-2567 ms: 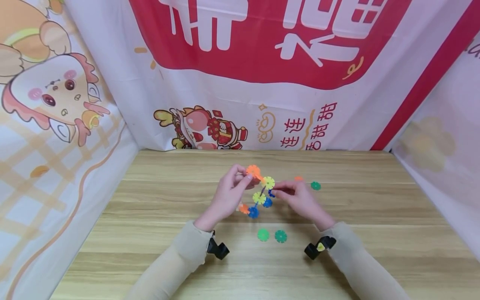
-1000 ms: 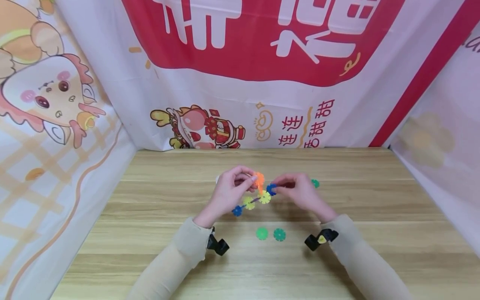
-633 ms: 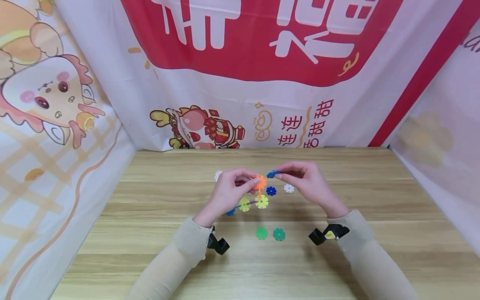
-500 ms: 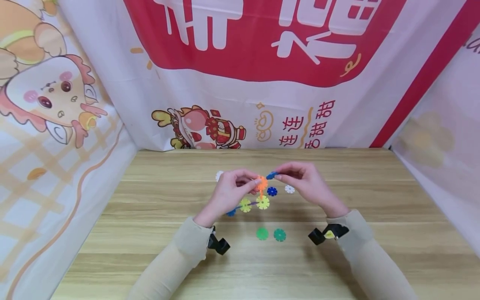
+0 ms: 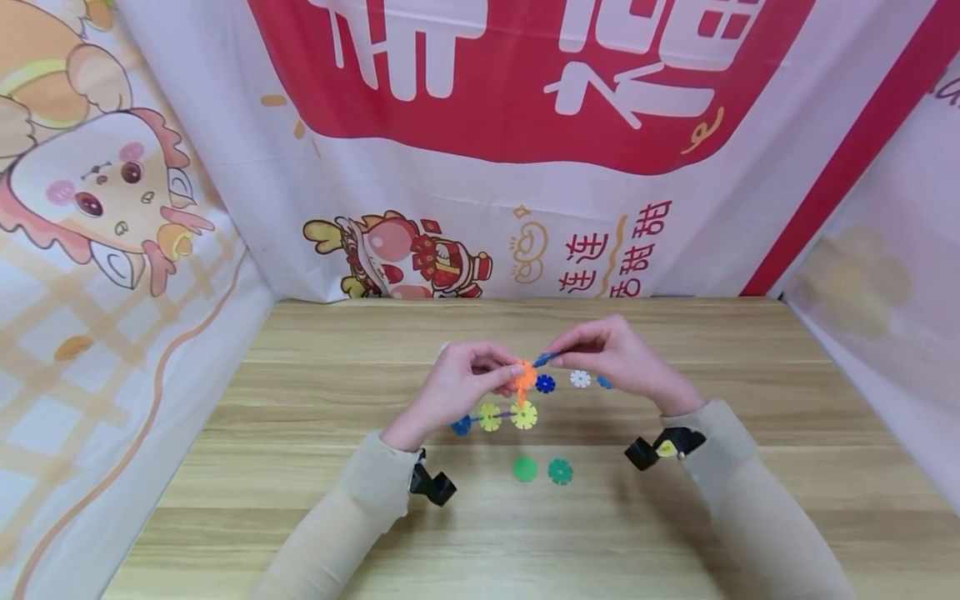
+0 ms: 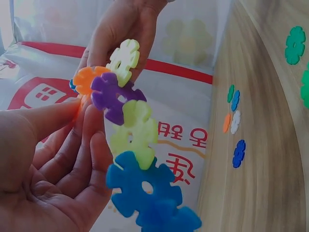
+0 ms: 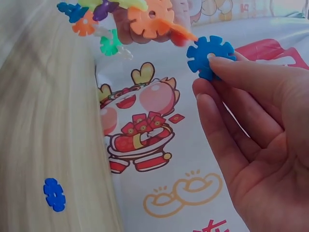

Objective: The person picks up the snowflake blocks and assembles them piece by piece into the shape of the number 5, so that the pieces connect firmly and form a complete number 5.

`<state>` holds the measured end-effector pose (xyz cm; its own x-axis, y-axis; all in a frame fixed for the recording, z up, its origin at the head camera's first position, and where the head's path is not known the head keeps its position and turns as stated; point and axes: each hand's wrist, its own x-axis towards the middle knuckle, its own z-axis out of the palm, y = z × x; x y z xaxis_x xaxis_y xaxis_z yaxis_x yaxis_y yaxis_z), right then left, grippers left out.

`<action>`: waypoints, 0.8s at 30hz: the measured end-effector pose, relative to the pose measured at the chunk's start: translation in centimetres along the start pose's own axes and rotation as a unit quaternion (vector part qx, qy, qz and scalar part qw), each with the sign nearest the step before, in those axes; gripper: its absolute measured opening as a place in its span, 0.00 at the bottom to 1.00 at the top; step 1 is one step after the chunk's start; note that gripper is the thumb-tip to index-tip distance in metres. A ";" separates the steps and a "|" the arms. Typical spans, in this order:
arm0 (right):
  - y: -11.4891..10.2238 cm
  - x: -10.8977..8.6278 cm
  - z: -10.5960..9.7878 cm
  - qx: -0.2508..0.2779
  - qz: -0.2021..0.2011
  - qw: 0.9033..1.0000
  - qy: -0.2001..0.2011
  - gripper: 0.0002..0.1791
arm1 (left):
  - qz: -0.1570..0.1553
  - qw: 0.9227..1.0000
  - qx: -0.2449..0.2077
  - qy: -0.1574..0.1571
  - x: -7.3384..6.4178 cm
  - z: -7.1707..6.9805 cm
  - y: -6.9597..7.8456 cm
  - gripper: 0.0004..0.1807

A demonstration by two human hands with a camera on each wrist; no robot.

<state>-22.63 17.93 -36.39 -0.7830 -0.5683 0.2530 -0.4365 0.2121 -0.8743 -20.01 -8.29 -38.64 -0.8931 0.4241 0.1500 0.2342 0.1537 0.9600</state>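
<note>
My left hand (image 5: 465, 379) pinches an orange snowflake disc (image 7: 150, 19) between thumb and fingers. That disc belongs to a slotted-together chain held above the table. Yellow discs (image 6: 133, 133), a purple disc (image 6: 111, 96) and a blue disc (image 6: 145, 186) follow along it, trailing leftward and down in the head view. Between the thumb and fingers of my right hand (image 5: 615, 358) is a separate blue snowflake disc (image 7: 208, 53). Its edge is right at the tip of another orange piece (image 7: 179, 33) on the chain. My right fingertips partly cover the blue disc.
On the wooden table (image 5: 375, 533) lie a light green disc (image 5: 526, 468) and a dark green disc (image 5: 560, 472) in front. Behind the chain are a dark blue disc (image 5: 545, 383), a white disc (image 5: 580, 378) and another blue disc (image 5: 606, 382). Printed cloth (image 5: 465, 192) walls the back.
My right hand first lifted the blue disc up and away to the right, then brought it back leftward and down to the orange piece. The chain's yellow and blue end has swung left.
</note>
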 end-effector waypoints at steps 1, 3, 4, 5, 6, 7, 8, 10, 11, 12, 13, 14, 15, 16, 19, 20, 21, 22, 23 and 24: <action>-0.1 0.0 -0.1 0.001 0.004 1.000 -0.004 0.07 | -0.004 1.000 -0.002 -0.005 0.0 0.0 0.0 0.07; -0.2 0.0 -0.1 0.001 0.010 1.000 -0.008 0.07 | -0.010 1.000 -0.007 -0.012 0.0 0.0 0.0 0.07; -0.2 0.0 -0.1 0.001 0.010 1.000 -0.009 0.07 | -0.011 1.000 -0.008 -0.014 0.0 0.0 0.1 0.08; -0.3 0.0 -0.1 0.000 0.011 1.000 -0.010 0.07 | -0.011 1.000 -0.009 -0.016 0.0 0.0 0.1 0.08; -0.3 0.0 -0.1 0.000 0.010 1.000 -0.010 0.07 | -0.012 1.000 -0.008 -0.017 0.0 0.0 0.1 0.08; -0.3 0.0 -0.1 -0.002 0.011 1.000 -0.010 0.07 | -0.011 1.000 -0.007 -0.017 0.0 0.0 0.1 0.09; -0.3 0.0 -0.1 -0.003 0.013 1.000 -0.010 0.07 | -0.011 1.000 -0.006 -0.018 0.0 0.0 0.1 0.09; -0.4 0.0 -0.1 -0.007 0.018 1.000 -0.010 0.07 | -0.009 1.000 -0.003 -0.019 -0.1 0.0 0.1 0.09; -0.4 -0.1 -0.1 -0.009 0.022 1.000 -0.010 0.07 | -0.009 1.000 -0.001 -0.019 -0.1 0.0 0.1 0.09; -0.4 -0.1 -0.1 -0.010 0.024 1.000 -0.011 0.06 | -0.008 1.000 0.001 -0.020 -0.1 -0.1 0.0 0.09; -0.4 -0.1 -0.1 -0.011 0.026 1.000 -0.012 0.06 | -0.008 1.000 0.002 -0.021 -0.1 -0.1 0.0 0.08; -0.5 -0.1 -0.1 -0.012 0.025 1.000 -0.013 0.06 | -0.008 1.000 0.003 -0.022 -0.1 -0.1 -0.1 0.08; -0.5 -0.1 -0.2 -0.012 0.022 1.000 -0.014 0.06 | -0.008 1.000 0.005 -0.021 -0.2 -0.1 -0.1 0.08; -0.5 -0.2 -0.2 -0.011 0.018 1.000 -0.014 0.06 | -0.008 1.000 0.007 -0.021 -0.2 -0.1 -0.1 0.08; -0.7 -0.3 -0.3 -0.008 0.002 1.000 -0.015 0.07 | -0.006 1.000 0.015 -0.023 -0.2 -0.1 -0.1 0.08; -0.7 -0.3 -0.3 -0.006 -0.002 1.000 -0.016 0.07 | -0.004 1.000 0.017 -0.024 -0.2 0.0 -0.1 0.09; -0.8 -0.3 -0.4 -0.004 -0.004 1.000 -0.018 0.07 | -0.003 1.000 0.019 -0.024 -0.2 0.0 -0.1 0.09; -0.8 -0.3 -0.3 -0.003 -0.002 1.000 -0.020 0.07 | -0.001 0.999 0.019 -0.025 -0.2 0.0 -0.1 0.09; -0.9 -0.3 -0.3 -0.006 -0.001 1.000 -0.024 0.07 | 0.000 0.999 0.020 -0.026 -0.1 0.1 -0.2 0.09; -0.9 -0.3 -0.3 -0.008 0.001 1.000 -0.027 0.07 | 0.002 0.999 0.019 -0.027 -0.1 0.1 -0.2 0.09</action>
<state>-22.10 18.12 -35.56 -0.7593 -0.6098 0.2272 -0.4414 0.2261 -0.8684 -19.88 -8.26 -38.88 -0.8706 0.4719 0.1392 0.2523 0.1853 0.9497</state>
